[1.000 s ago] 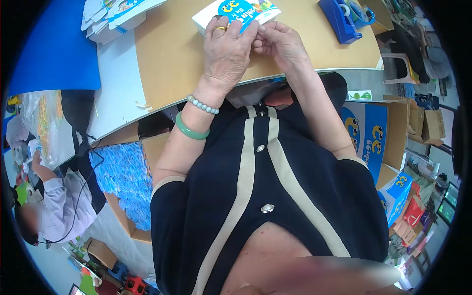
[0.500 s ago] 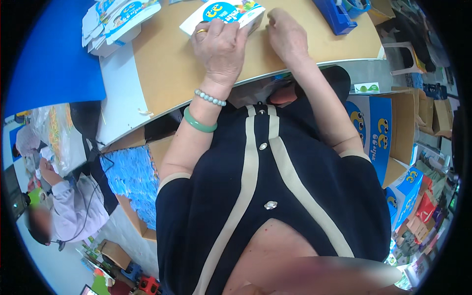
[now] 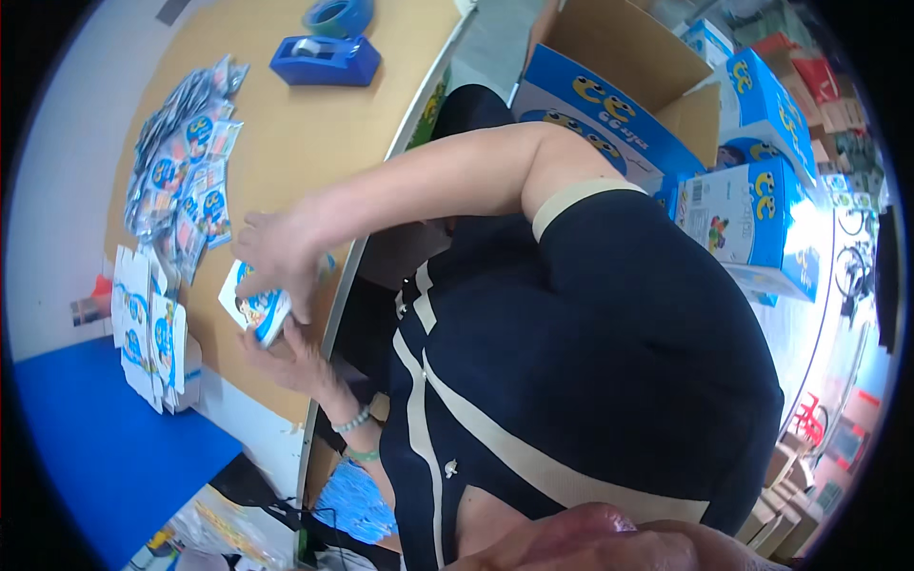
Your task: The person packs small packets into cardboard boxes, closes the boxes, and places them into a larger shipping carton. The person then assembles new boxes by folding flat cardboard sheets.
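Note:
A small white-and-blue carton (image 3: 255, 306) lies on the tan tabletop (image 3: 286, 152) near its edge, between my hands. My right hand (image 3: 286, 252) reaches over the carton with its fingers bent around it, slightly blurred. From the near side, my left hand (image 3: 290, 364), with a bead bracelet and a green bangle at the wrist, grips a corner of the same carton. Printed sachets (image 3: 181, 176) lie in a long pile beyond the hands. Next to them stands a bundle of white-and-blue cartons (image 3: 152, 333).
A blue tape dispenser (image 3: 328, 67) and a roll of tape (image 3: 338, 16) sit on the table. Beside the table stand an open blue cardboard box (image 3: 581, 90) and more blue-and-white boxes (image 3: 743, 219). A blue surface (image 3: 114, 447) adjoins the table; a box holds blue film-like pieces (image 3: 352, 500).
The view has turned, bringing the sachet pile into sight. My right hand has moved from beside the carton onto it. My left hand has shifted to the carton's corner.

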A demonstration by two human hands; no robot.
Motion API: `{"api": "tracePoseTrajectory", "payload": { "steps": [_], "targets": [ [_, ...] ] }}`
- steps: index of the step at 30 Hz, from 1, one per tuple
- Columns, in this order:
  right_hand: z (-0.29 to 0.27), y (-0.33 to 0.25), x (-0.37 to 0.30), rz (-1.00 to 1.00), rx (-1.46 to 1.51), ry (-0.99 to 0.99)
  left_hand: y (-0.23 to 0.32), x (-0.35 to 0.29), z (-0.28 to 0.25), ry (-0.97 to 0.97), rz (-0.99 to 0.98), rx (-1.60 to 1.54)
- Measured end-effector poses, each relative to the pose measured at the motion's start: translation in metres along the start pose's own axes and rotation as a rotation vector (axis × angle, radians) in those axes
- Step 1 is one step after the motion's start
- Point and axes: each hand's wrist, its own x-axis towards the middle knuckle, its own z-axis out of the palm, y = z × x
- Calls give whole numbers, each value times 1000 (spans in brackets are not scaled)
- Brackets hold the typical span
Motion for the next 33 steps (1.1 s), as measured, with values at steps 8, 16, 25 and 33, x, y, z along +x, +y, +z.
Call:
{"api": "tracePoseTrajectory", "payload": {
  "steps": [8,16,25,33],
  "targets": [
    [-32,-7,-83,231,-56,226,57,28,0,-210,-549,-829],
    [-189,-29,-302,959,-72,424,150,98,30,-519,166,-896],
    [-92,52,-443,1580,-307,134,142,82,116,-863,603,-423],
    [-17,114,-466,1379,-567,76,136,81,120,-854,638,-337]
  ]
}}
